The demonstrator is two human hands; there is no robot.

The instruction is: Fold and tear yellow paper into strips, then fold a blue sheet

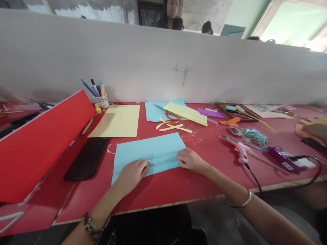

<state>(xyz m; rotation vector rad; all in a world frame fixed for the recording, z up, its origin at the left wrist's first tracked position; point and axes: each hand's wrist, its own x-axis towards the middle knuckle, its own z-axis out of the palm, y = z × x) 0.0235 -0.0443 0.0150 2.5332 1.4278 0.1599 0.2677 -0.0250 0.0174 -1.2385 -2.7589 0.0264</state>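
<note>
A light blue sheet of paper (145,148) lies in front of me on the red table, with crease lines running along its near part. My left hand (134,171) rests on the near edge, its fingers curled and closed on the paper. At the right edge my right hand (189,159) is closed too, its fingers bent over the sheet near the creases. My thumbs are mostly hidden. Beyond the sheet are curled yellow paper strips (176,127) and orange-handled scissors (172,115), partly under a folded yellow paper (187,112).
A black phone (87,159) and a red board (48,143) are on the left. A pen cup (102,100) stands by the white partition (127,64). To the right lie a pink glue gun (240,151) and a purple power strip (284,160); another person's hand (315,131) is farther right.
</note>
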